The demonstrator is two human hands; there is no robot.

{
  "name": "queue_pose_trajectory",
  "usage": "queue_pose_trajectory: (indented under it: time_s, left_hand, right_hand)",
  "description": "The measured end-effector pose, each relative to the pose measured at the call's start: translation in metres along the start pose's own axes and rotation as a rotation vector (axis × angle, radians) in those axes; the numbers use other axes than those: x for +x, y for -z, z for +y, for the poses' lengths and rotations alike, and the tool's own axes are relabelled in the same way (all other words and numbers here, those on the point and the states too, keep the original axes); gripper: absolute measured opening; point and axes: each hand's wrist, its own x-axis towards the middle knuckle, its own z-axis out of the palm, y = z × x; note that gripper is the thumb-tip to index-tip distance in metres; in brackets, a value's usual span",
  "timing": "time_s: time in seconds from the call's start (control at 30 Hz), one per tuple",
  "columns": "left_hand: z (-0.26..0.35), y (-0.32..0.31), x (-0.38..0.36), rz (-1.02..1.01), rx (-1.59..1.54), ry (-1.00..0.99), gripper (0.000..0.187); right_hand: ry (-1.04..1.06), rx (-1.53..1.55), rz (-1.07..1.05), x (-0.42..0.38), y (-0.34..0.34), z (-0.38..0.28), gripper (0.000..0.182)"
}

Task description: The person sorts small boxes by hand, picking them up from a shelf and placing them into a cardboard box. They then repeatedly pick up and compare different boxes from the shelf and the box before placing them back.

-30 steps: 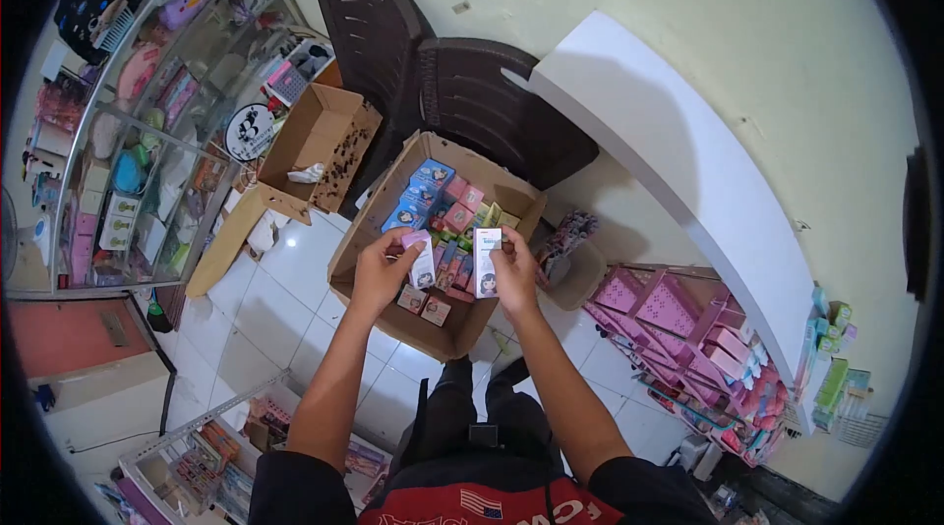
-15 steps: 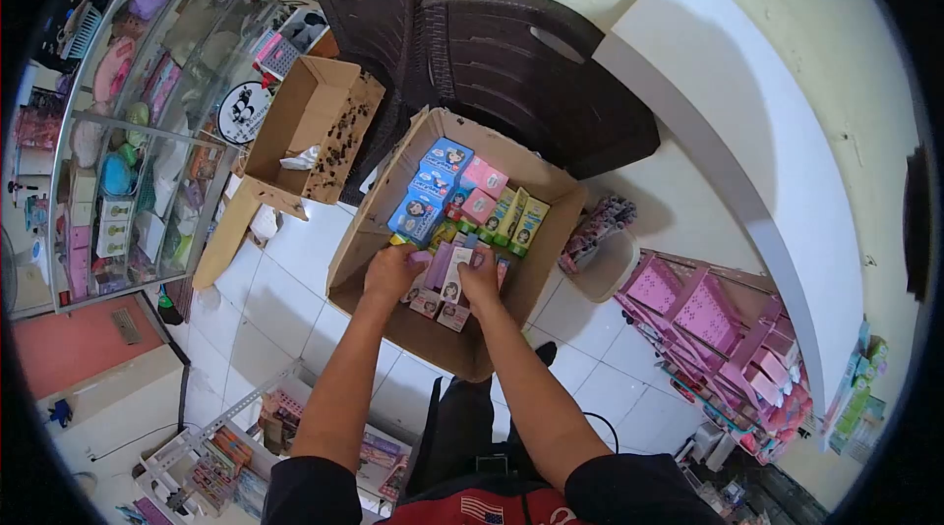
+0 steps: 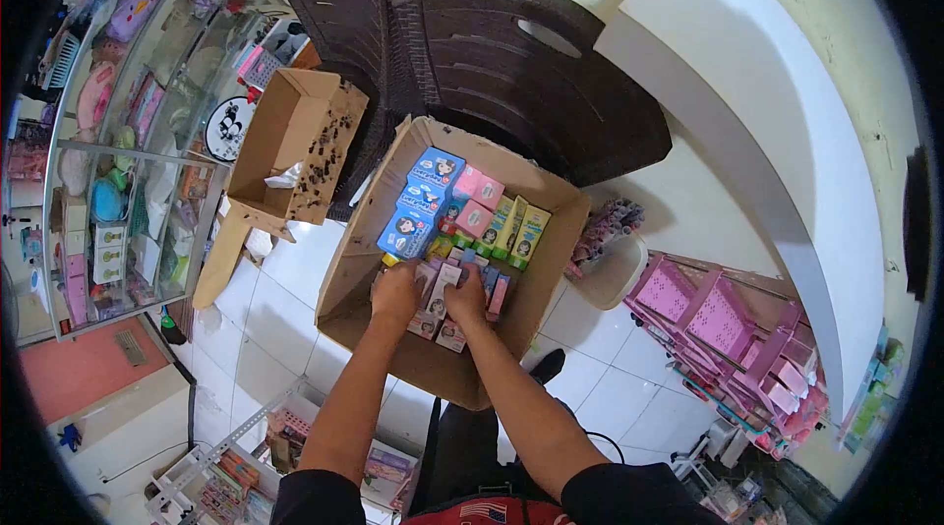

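Both of my hands are inside a large cardboard box [image 3: 354, 264], at small slim pink-and-white cartons [image 3: 442, 291] standing near its front. My left hand [image 3: 395, 295] is closed at the left side of these cartons, its fingertips partly hidden. My right hand [image 3: 466, 299] grips a carton from the right with its thumb near the top. Behind the hands, blue boxes [image 3: 421, 199] with a printed face are stacked along the left wall. Beside them are pink boxes [image 3: 476, 217] and yellow-green cartons [image 3: 529, 230].
A smaller open carton [image 3: 285, 146] with dark specks stands to the left, by a glass display case [image 3: 147, 161]. Dark brown plastic chairs [image 3: 521, 73] are behind the box. To the right are a pale tub [image 3: 615, 274] with cloth and a pink rack [image 3: 718, 319].
The white carton at my right hand has gone lower among the others, and both hands are slightly lower with it. The view has shifted a little.
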Motion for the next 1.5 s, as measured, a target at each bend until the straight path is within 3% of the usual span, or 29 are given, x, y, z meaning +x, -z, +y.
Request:
queue_pose_trajectory:
  time_s: [0.13,0.27,0.57,0.63,0.73,0.87,0.93,1.07,1.2,1.27,1.5]
  left_hand:
    - [-0.002,-0.003,-0.007,0.147,-0.119,-0.039,0.036]
    - [0.008,0.011,-0.018,0.147,-0.207,-0.022,0.035]
    - [0.036,0.036,-0.069,0.062,-0.74,-0.096,0.033]
    - [0.046,0.04,-0.085,0.11,-0.793,-0.117,0.028]
    - [0.063,0.045,-0.108,0.079,-0.941,-0.132,0.029]
    - [0.107,0.073,-0.15,0.093,-0.963,-0.197,0.028]
    - [0.134,0.091,-0.173,0.028,-1.021,-0.293,0.028]
    - [0.168,0.089,-0.201,0.023,-1.1,-0.443,0.026]
    - [0.222,0.106,-0.238,-0.075,-1.014,-0.452,0.024]
    - [0.251,0.101,-0.246,-0.034,-1.013,-0.591,0.026]
    - [0.369,0.111,-0.297,-0.158,-0.91,-0.767,0.027]
  right_hand:
    - [0.101,-0.099,0.132,0.003,-0.005,0.014,0.054]
    - [0.131,-0.016,0.14,0.008,-0.004,0.021,0.052]
    - [0.177,0.303,-0.088,-0.04,0.083,-0.021,0.039]
    - [0.123,0.589,-0.299,-0.067,0.114,-0.038,0.026]
    - [0.318,0.639,-0.352,-0.109,0.164,-0.054,0.026]
    - [0.374,0.545,-0.282,-0.153,0.223,-0.047,0.025]
    - [0.308,0.527,-0.282,-0.173,0.253,-0.044,0.028]
    - [0.379,0.528,-0.188,-0.222,0.316,-0.047,0.028]
    - [0.463,0.48,-0.062,-0.277,0.389,-0.053,0.028]
    - [0.55,0.527,-0.001,-0.3,0.425,-0.056,0.028]
    - [0.624,0.551,0.247,-0.368,0.517,-0.022,0.028]
